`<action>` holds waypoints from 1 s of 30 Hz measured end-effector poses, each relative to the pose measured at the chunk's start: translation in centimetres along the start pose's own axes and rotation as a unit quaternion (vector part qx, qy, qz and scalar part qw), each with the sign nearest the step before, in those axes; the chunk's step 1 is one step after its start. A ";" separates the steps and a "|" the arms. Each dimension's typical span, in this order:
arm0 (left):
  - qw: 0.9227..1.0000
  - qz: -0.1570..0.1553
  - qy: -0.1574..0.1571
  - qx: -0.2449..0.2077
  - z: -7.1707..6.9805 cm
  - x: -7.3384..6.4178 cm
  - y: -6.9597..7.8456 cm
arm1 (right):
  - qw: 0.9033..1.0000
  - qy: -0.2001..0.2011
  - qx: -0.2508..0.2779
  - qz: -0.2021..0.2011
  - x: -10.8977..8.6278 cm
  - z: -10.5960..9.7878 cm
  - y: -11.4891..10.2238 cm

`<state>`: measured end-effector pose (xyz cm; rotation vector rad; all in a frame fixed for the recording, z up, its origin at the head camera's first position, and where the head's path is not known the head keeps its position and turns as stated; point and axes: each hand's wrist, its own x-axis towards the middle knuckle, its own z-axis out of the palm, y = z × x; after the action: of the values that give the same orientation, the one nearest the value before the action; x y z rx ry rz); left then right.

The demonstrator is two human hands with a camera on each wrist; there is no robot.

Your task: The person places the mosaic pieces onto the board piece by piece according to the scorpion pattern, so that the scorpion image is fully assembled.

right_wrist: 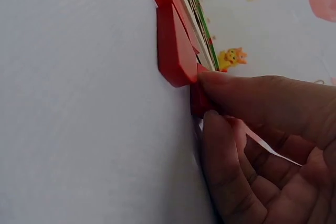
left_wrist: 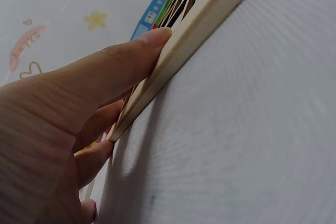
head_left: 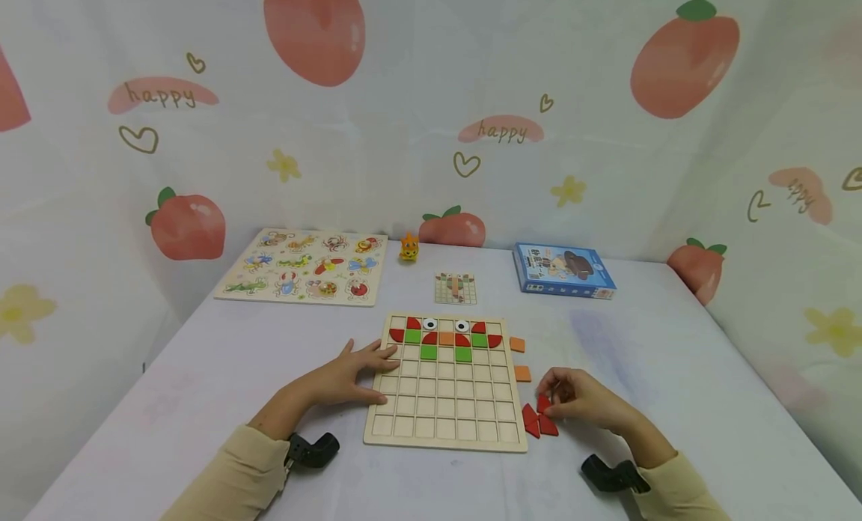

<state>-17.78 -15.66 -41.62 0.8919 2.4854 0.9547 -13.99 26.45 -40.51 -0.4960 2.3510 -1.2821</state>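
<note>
A wooden grid board (head_left: 436,409) lies on the table, its upper rows filled with red quarter-round pieces, green squares, an orange square and two eye pieces. My left hand (head_left: 346,375) rests on the board's left edge with fingers spread; in the left wrist view the thumb (left_wrist: 131,59) lies along the rim. Right of the board, my right hand (head_left: 582,397) pinches a red quarter-round piece (right_wrist: 198,98) between thumb and finger. Beside it lie several more red pieces (head_left: 530,420). Two orange squares (head_left: 522,373) lie by the board's right edge.
A small pattern card (head_left: 456,289) lies behind the board. Farther back are an insect puzzle board (head_left: 303,266) at left, a small orange-yellow animal figure (head_left: 408,248), and a blue box (head_left: 564,270) at right. A printed curtain (head_left: 404,147) hangs behind the table.
</note>
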 end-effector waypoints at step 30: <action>1.000 -0.003 -0.001 -0.001 0.1 0.1 -0.1 | 1.000 0.008 -0.020 -0.006 5.9 0.2 -3.7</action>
<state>-17.86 -15.68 -41.77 0.8836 2.4839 0.9526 -18.47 21.52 -38.55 -0.5161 2.3945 -1.2501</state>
